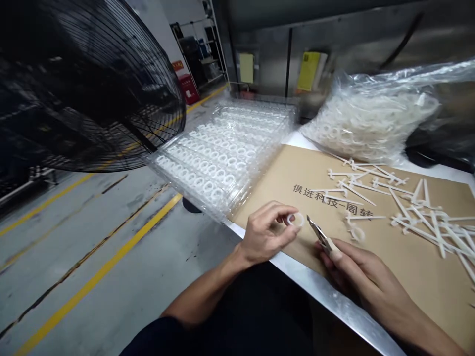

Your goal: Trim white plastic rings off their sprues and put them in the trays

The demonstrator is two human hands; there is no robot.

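Between thumb and fingertips, my left hand [265, 230] pinches a translucent white plastic ring [296, 220] above the cardboard. A craft knife [319, 236] with a pointed metal tip is gripped in my right hand [356, 269]; its tip points at the ring, a small gap away. To the right of the knife, another white ring [356, 233] with a stem lies on the cardboard sheet [274, 198]. Thin white plastic sprue pieces [434, 222] are scattered over the sheet's right side. Ahead and left, a clear blister tray [208, 163] holds rows of white rings.
A clear plastic bag [371, 118] full of white rings stands at the back right. On the left looms a large black caged fan [122, 89], close to the tray. The metal table edge [326, 291] runs beneath my wrists. Yellow notes [310, 71] hang on the back panel.
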